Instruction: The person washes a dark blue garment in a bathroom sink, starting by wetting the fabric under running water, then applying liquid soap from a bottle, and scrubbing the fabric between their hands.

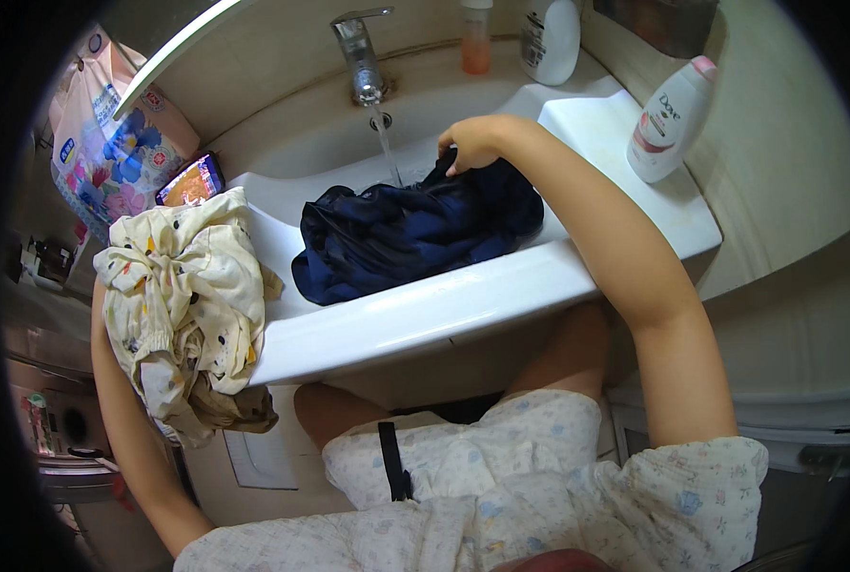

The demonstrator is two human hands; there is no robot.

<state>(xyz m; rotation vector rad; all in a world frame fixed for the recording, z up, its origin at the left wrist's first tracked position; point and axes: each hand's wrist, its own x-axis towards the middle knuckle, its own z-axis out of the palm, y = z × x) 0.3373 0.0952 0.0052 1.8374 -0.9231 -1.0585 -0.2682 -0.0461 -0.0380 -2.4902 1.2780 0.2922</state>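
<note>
A wet navy blue garment (410, 236) lies bunched in the white sink (425, 304). Water runs from the chrome faucet (360, 64) down behind the garment's upper edge. My right hand (471, 143) pinches a dark fold of that garment at its upper right. At the sink's left end rests a cream patterned garment (181, 286), crumpled and hanging over the front edge. My left forearm passes behind this cream cloth, which hides the left hand, so its hold cannot be seen.
On the right ledge stands a Dove bottle (668, 125). Behind the basin are a white bottle (550, 43) and an orange-bottomed container (476, 43). A lit phone (192, 182) leans by a floral plastic package (121, 143) at the left.
</note>
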